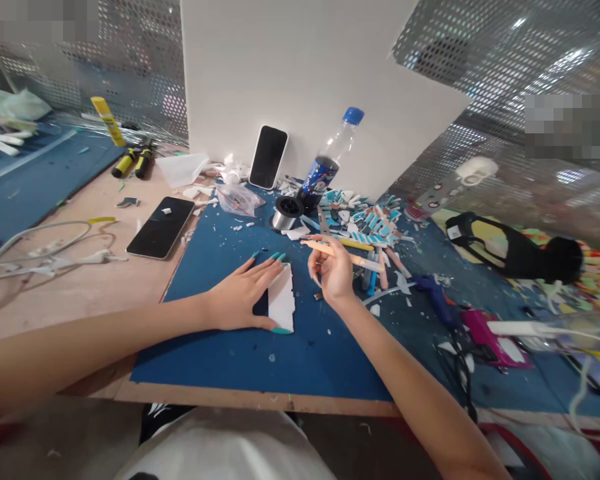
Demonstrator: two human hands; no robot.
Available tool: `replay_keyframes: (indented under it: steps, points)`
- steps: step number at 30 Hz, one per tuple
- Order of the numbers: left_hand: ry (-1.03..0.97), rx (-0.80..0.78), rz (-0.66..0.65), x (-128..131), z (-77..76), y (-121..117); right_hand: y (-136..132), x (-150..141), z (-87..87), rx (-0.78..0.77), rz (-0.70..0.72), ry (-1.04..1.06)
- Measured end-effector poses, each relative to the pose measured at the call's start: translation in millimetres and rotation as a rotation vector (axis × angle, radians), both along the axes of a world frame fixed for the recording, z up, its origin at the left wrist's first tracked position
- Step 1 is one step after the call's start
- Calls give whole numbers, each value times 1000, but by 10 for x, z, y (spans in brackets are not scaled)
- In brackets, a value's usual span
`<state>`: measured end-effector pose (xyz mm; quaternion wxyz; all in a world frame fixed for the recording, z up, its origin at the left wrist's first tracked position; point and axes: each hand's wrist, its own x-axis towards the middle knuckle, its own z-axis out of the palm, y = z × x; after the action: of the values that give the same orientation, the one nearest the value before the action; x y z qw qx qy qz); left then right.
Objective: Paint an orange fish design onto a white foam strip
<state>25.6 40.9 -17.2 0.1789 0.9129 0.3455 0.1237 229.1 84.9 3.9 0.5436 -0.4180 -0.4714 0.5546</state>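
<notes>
My left hand (240, 293) lies flat with its fingers spread, its fingertips and thumb pressing on a small white sheet (283, 300) with a ragged right edge. That sheet rests on a blue mat (220, 363). To the right of it, my right hand (334, 272) is raised and closed around a slim orange pen-shaped tool (323, 247); its pointed end faces left, and whether it writes or cuts I cannot tell. Behind this hand are a yellow stick (357, 245) and a spool of silvery wire (286, 215).
A cola bottle (320, 175) and an upright phone (269, 157) stand before a white board (290, 67). Blue and white scraps (375, 223) litter the mat. Another phone (161, 227) and yellow-black pliers (134, 161) lie left; a blue glue gun (437, 300) with a cord is right.
</notes>
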Motion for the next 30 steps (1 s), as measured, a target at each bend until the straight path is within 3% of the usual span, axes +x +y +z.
replay_keyframes:
  steps: [4,10,14,18,24,30]
  points:
    - [29,129,-137,0,-29,-55,60,-52,-76,-38,-118,46]
    - [50,245,-285,31,-15,-81,66,-1,-91,72,-108,-176]
    - [55,238,-328,22,27,-75,79,60,-84,194,-186,-287]
    - [71,333,-297,26,35,-96,-46,-40,-48,217,-271,-225]
    - [5,415,-294,17,-5,-118,-181,-205,-79,-12,38,-156]
    - [0,414,-309,2,-13,-101,-88,-124,-133,-2,51,-300]
